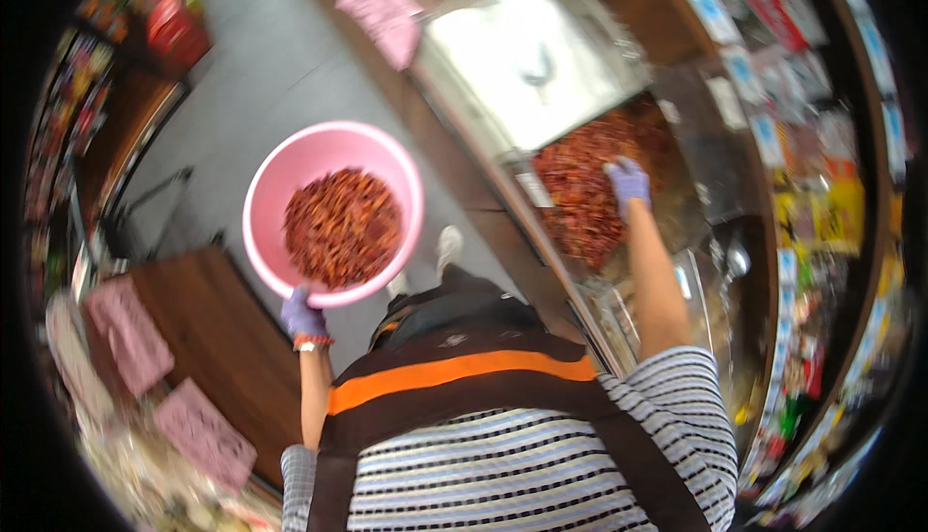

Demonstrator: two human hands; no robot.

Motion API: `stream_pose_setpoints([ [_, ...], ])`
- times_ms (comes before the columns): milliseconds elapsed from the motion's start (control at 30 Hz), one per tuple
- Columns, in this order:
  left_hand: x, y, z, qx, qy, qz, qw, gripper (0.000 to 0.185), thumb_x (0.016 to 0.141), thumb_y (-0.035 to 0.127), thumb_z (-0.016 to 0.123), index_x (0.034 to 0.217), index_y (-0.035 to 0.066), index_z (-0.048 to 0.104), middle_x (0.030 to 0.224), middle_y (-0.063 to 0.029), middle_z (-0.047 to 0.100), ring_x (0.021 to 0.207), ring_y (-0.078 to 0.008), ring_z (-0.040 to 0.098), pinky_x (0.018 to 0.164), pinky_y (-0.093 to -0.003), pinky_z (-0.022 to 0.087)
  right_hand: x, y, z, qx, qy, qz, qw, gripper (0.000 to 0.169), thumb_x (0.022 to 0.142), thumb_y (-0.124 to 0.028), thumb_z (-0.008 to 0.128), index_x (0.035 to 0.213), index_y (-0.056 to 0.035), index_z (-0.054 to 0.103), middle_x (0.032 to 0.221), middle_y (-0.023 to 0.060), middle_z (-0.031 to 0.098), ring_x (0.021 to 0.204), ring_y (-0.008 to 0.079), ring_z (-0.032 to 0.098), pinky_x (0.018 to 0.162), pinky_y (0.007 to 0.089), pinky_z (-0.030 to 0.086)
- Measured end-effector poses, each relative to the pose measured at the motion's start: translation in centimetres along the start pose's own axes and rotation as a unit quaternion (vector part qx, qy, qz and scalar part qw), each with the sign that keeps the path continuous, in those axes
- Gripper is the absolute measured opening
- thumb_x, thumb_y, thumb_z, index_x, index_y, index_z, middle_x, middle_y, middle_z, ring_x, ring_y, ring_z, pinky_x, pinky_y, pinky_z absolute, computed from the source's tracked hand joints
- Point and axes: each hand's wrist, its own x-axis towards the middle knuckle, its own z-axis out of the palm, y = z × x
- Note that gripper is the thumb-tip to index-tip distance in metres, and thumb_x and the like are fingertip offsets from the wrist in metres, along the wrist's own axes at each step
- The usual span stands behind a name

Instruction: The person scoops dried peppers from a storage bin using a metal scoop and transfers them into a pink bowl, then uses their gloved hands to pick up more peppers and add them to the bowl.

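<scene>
My left hand (303, 314), in a thin purple glove, grips the near rim of a pink plastic basin (262, 242). Inside the basin lies a heap of what look like dried red chillies (344, 227). My right hand (628, 183), gloved in the same purple, is over a display bin and touches a bed of similar red chillies (580, 202). Its fingers are blurred, and whether they hold any pieces cannot be made out. A clear plastic lid or bin (471, 90) with something white under it adjoins the chillies on the far side.
Shelves of packaged goods (819, 206) line the right side. A metal scoop or spoon (738, 260) rests near the bins. At left stands a wooden counter (210, 329) with pink signs (206, 434) bearing writing. Grey floor (290, 46) runs between, with a red package (176, 25) at upper left.
</scene>
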Motion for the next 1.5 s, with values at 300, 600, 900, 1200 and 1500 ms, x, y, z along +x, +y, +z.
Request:
stream_pose_setpoints([
  [300,1.6,-5.2,-4.9,-0.148,0.142,0.074,0.976,0.013,0.073,-0.003,0.058,0.086,0.0,0.055,0.076,-0.0048,0.053,0.066,-0.0188,0.054,0.062,-0.0306,0.05,-0.4,-3.2,1.4,-0.017,0.173,-0.285,0.943,0.027,0.083,0.0,0.059,0.11,-0.0009,0.061,0.11,0.0091,0.055,0.097,0.0203,0.054,0.086,0.0317,0.046],
  [600,1.1,-3.9,-13.8,-0.193,0.266,0.085,0.94,0.028,0.074,-0.001,0.055,0.102,-0.001,0.054,0.086,-0.0118,0.057,0.074,-0.0297,0.059,0.068,-0.0455,0.055,-9.5,-11.5,14.0,-0.126,-0.081,-0.538,0.83,0.024,0.075,-0.005,0.066,0.098,-0.009,0.065,0.097,0.0091,0.059,0.091,0.0256,0.057,0.083,0.0357,0.047],
  [900,6.3,-9.9,-24.8,-0.173,0.197,0.078,0.962,0.039,0.072,0.011,0.06,0.109,-0.001,0.053,0.099,-0.0126,0.059,0.094,-0.0302,0.057,0.091,-0.0466,0.048,-3.5,8.2,40.9,-0.4,-0.375,-0.218,0.807,0.032,0.077,-0.016,0.065,0.109,-0.0109,0.063,0.109,0.0114,0.06,0.101,0.027,0.059,0.088,0.0355,0.047],
  [1200,10.0,-10.9,-20.6,-0.131,0.277,0.048,0.951,0.061,0.071,0.019,0.064,0.125,-0.003,0.043,0.121,-0.017,0.049,0.114,-0.0335,0.047,0.099,-0.0507,0.039,3.8,22.8,62.4,-0.437,-0.361,-0.169,0.806,0.027,0.078,-0.014,0.063,0.105,-0.0122,0.066,0.102,0.0129,0.066,0.097,0.0283,0.062,0.085,0.0352,0.048],
  [1500,9.1,-10.0,-20.9,-0.114,0.304,0.018,0.946,0.059,0.068,0.02,0.067,0.119,-0.004,0.049,0.117,-0.0172,0.052,0.108,-0.0316,0.052,0.095,-0.0469,0.044,4.0,20.7,64.4,-0.555,-0.366,-0.327,0.672,0.022,0.079,-0.018,0.059,0.101,-0.0142,0.058,0.1,0.0127,0.057,0.092,0.0328,0.06,0.077,0.0436,0.049],
])
